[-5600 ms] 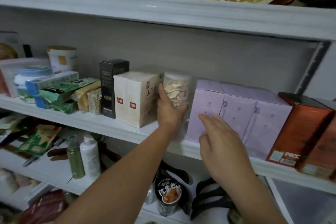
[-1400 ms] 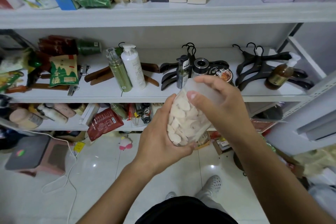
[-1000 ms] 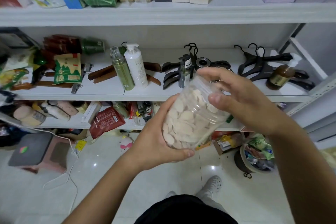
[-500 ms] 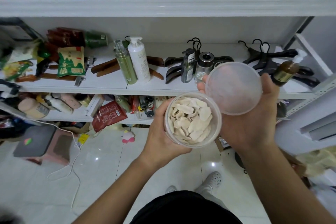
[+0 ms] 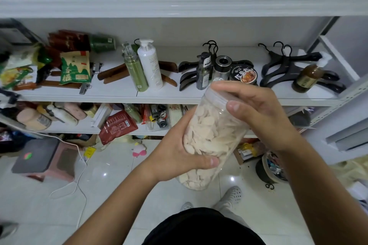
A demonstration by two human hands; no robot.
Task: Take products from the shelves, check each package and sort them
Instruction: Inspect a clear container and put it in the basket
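Your left hand wraps the tilted jar to steady it; your right hand curls round its lid, likely twisting.

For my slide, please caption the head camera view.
Clear jar of pale slices held in the left hand, the right hand gripping its lid.
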